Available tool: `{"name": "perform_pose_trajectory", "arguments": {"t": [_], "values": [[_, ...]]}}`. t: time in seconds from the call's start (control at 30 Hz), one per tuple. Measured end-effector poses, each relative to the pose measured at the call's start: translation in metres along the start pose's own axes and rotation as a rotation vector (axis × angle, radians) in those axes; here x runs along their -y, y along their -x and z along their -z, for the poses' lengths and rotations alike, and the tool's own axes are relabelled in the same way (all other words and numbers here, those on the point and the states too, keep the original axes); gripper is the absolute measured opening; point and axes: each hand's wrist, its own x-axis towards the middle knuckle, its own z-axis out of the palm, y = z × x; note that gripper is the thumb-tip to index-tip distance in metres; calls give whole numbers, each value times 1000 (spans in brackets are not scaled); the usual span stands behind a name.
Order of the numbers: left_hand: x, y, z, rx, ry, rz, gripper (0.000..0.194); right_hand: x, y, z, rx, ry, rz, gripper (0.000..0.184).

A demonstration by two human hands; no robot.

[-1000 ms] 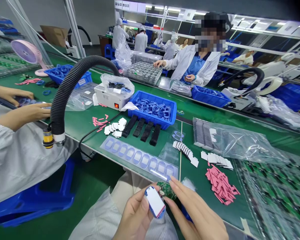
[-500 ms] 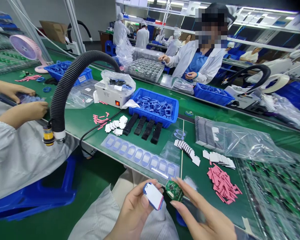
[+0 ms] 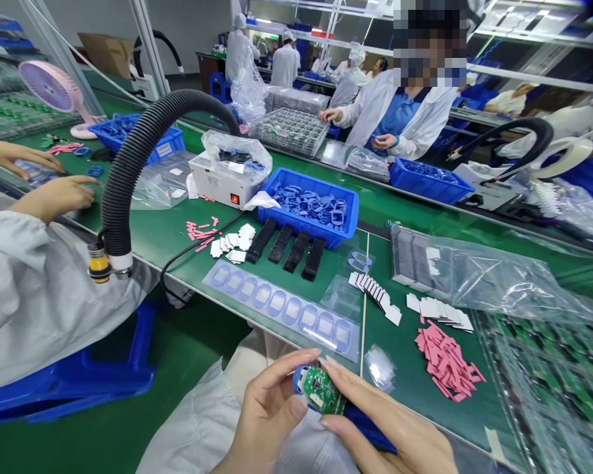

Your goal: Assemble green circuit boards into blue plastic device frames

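Note:
Low in the view, over my lap, my left hand (image 3: 267, 421) grips a small blue plastic housing (image 3: 300, 376). A small green circuit board (image 3: 321, 392) lies on top of that housing, and the fingers of my right hand (image 3: 395, 431) press on it. Both hands are closed round the pair just in front of the green table's near edge (image 3: 257, 324). A clear strip of blue oval frames (image 3: 281, 306) lies on the table right above my hands.
A blue bin of blue parts (image 3: 311, 207), black strips (image 3: 291, 249), white pads (image 3: 375, 293), pink tabs (image 3: 447, 362) and bagged parts (image 3: 474, 273) lie on the table. A black hose (image 3: 128, 164) hangs at the left. A co-worker's hands (image 3: 54, 194) work at left; another person (image 3: 400, 118) stands opposite.
The green board, held apart beside the housing's white face before, now lies on the housing. Both hands have come together and the housing has been turned over.

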Motion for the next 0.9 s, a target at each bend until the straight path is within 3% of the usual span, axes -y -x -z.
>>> {"name": "perform_pose_trajectory", "arguments": {"t": [0.2,0.9], "values": [[1,2,-3,-45,38,-16,31,0,-2,0,20,-24,15,41],[4,2,3,23,-23,-64,27,1,-3,2,20,-18,28,42]]}}
